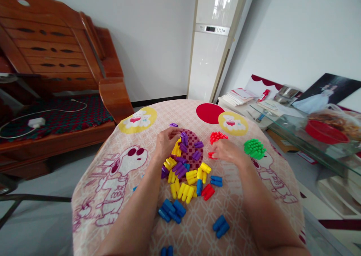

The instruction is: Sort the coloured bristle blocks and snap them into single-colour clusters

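My left hand (167,143) is over the left part of the pile, its fingers bent and drawn together beside yellow blocks (176,149) and purple blocks (184,138). What lies between those fingertips is hidden. On the right, my right hand (228,150) has its fingers closed on a red block (211,155), whose end sticks out at the fingertips. Just behind that hand stands a cluster of red blocks (217,137). To its right sits a bunch of green blocks (254,148). Between my forearms lie more yellow blocks (187,192) and a loose red block (208,191).
A patterned cloth (194,237) covers the round table. Blue blocks (172,211) lie scattered toward the front, with another blue block (220,226) at right. A wooden bench (56,124) is at left, a glass shelf (293,135) at right, and a tall white cabinet unit (210,60) behind.
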Demonstrator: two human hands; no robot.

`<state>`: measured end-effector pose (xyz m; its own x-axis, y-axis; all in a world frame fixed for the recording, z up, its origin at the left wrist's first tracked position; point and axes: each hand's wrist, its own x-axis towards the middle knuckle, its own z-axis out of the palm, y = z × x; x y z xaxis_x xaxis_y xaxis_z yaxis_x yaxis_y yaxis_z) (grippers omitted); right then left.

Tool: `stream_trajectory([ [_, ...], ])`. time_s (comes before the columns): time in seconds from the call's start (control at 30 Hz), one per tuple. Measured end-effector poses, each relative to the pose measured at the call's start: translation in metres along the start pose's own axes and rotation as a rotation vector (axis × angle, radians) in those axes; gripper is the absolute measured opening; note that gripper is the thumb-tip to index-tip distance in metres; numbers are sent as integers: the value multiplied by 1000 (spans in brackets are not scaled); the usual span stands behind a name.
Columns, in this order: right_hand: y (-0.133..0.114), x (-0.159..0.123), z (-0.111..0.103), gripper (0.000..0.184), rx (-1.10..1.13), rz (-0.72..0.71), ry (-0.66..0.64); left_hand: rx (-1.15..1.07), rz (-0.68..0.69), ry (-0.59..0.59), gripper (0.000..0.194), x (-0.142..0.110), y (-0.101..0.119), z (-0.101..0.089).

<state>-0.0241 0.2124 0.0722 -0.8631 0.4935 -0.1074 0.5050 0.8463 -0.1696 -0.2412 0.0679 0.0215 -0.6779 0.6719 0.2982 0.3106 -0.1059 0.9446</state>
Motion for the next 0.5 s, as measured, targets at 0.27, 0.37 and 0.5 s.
stream_trajectory([
  [0.27,3,7,7,8,-96,59,-15,13,-13,10,27,1,-4,-2],
  [0.37,27,3,-8,14,80,88,194,34,-8,9,27,1,-4,-4],
  [0.5,46,0,-14,19,247,101,364,47,-14,12,28,1,-2,-5],
])
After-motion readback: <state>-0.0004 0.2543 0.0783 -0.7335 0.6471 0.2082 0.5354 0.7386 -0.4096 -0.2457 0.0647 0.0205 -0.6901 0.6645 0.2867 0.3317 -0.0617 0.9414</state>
